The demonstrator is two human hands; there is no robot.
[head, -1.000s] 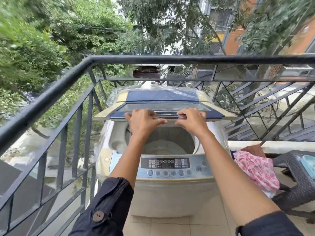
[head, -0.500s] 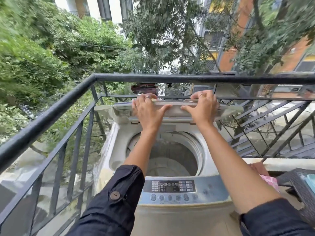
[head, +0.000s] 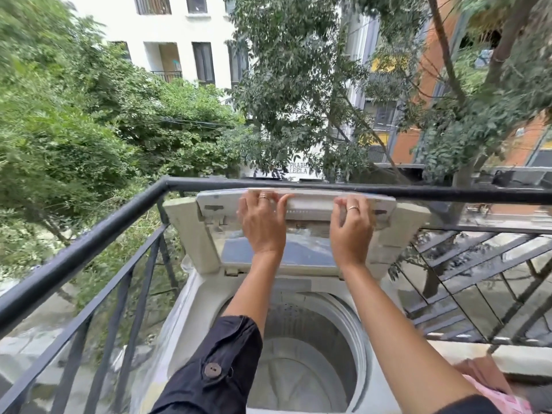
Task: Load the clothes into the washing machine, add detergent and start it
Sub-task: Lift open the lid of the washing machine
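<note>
On the washing machine, the lid is held raised and folded, just below the railing top bar. Its upper edge is gripped by left hand and right hand, fingers hooked over, thumbs spread. The drum is exposed. Pink clothes are seen lower right, beside the machine.

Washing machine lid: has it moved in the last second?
Yes. The lid has swung up and back from over the drum, its top edge now level with the balcony railing.
</note>
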